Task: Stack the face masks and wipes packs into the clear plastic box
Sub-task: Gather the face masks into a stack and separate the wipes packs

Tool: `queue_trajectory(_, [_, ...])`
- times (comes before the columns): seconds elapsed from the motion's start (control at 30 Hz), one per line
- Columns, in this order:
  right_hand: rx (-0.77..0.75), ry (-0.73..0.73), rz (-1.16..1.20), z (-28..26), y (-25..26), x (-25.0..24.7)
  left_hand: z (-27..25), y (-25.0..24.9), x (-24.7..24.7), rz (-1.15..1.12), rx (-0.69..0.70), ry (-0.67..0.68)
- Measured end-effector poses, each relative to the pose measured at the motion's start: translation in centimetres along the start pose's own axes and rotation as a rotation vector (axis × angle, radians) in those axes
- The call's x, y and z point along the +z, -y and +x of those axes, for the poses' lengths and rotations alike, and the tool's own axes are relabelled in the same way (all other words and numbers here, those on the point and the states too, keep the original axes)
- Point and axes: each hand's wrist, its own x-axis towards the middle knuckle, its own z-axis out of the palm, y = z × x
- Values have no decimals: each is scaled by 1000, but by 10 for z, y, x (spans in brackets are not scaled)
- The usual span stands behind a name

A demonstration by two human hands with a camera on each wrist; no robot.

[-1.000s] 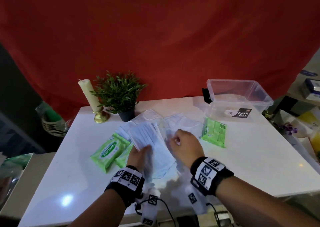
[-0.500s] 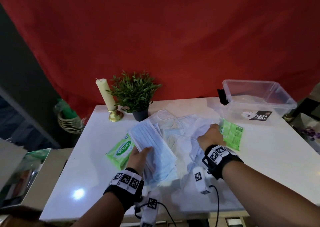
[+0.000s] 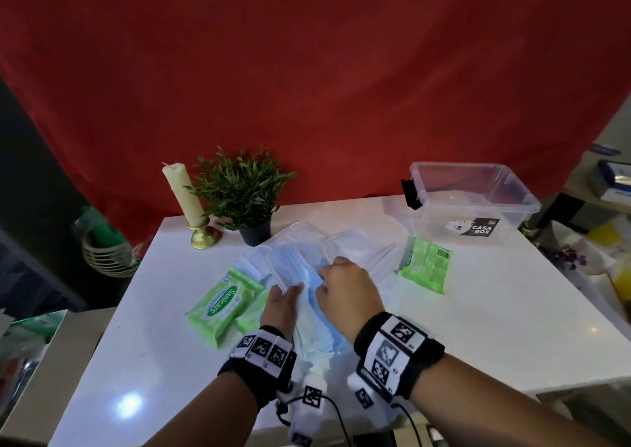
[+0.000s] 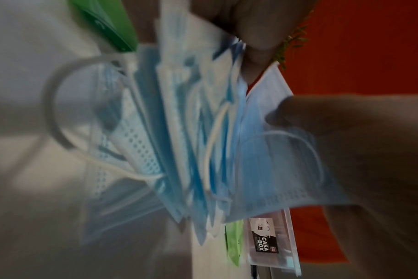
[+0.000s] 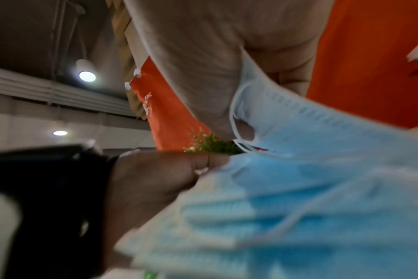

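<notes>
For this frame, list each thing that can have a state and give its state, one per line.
clear plastic box: open, no lid on, nothing stacked inside.
face masks: loose pile on the table, not yet boxed.
left wipes pack: flat on the table.
right wipes pack: flat beside the box.
candle: unlit, leaning.
left hand: holds the masks.
right hand: grips the masks.

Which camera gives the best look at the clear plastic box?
The head view: the whole clear plastic box stands open at the table's far right corner, nothing inside that I can make out. The left wrist view catches only a blurred labelled side past the face masks. The right wrist view misses it.
</notes>
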Motion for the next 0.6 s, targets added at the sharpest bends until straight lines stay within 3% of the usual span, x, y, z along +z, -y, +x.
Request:
queue_trajectory(0.17, [-60,156,147,-14,17,28,13,13,-3,-188,-77,15])
queue_trajectory(0.37, [-122,177,262,-20,15,36,5,16,-28,4,24,-55])
queue_trajectory(0.5, [-4,126,246,-22,-1,30,1,16,-48,98,52,-41])
queue_trajectory(0.6, [178,102,131,-28,-16,23,5,16,-61,126,45,-92])
